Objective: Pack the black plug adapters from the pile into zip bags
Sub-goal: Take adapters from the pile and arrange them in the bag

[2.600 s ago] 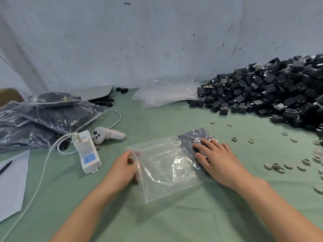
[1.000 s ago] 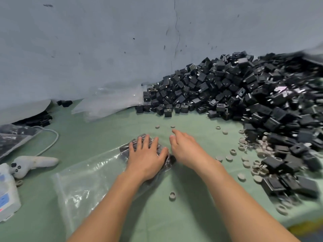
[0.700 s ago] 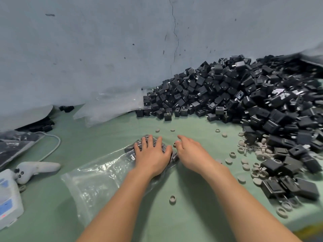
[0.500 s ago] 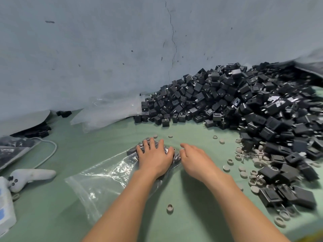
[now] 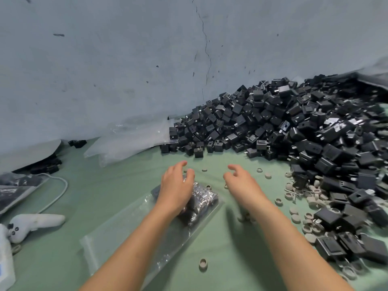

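Note:
A clear zip bag [image 5: 130,229] lies flat on the green table, with several black plug adapters [image 5: 202,199] bunched at its far end. My left hand [image 5: 176,185] hovers over that end with loosely curled fingers and holds nothing. My right hand [image 5: 241,181] is lifted just right of the bag, fingers relaxed and empty. A big pile of black plug adapters [image 5: 283,127] fills the far right of the table against the wall.
Small grey rings [image 5: 294,213] are scattered between my right hand and the pile; one ring [image 5: 203,264] lies near the bag. Empty clear bags [image 5: 130,137] lean at the wall. A white controller [image 5: 35,222], a cable and filled bags [image 5: 14,189] lie at left.
Both hands have lifted off the bag and moved forward toward the pile. The adapters in the bag, covered by my left palm before, now show at its right.

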Demonstrator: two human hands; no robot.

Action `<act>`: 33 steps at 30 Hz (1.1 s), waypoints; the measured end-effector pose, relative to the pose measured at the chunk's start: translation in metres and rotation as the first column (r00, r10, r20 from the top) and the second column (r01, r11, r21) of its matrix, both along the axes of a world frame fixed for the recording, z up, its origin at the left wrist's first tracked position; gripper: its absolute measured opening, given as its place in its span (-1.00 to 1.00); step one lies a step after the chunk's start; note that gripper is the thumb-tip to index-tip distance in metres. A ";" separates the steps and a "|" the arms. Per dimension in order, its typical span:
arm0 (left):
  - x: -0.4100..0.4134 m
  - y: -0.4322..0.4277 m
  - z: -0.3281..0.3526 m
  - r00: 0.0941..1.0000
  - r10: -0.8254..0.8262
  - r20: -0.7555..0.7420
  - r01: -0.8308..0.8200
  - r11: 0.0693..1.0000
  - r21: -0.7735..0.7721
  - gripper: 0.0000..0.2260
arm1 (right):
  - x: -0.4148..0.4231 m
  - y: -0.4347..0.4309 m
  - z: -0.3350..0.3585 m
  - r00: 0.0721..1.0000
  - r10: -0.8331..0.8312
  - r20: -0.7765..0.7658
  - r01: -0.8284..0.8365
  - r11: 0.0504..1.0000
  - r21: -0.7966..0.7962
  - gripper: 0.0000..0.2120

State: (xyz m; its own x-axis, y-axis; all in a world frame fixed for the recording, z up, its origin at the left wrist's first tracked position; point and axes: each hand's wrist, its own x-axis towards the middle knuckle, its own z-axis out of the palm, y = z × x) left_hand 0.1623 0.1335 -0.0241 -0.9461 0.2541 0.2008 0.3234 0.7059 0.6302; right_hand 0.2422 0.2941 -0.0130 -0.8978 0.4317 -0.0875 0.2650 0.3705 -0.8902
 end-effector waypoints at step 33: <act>-0.120 0.165 -0.023 0.936 -0.258 -0.241 0.103 0.852 -0.513 -0.55 | -0.023 0.077 -0.012 0.900 -0.356 0.252 0.234 -0.094 -0.968 -0.69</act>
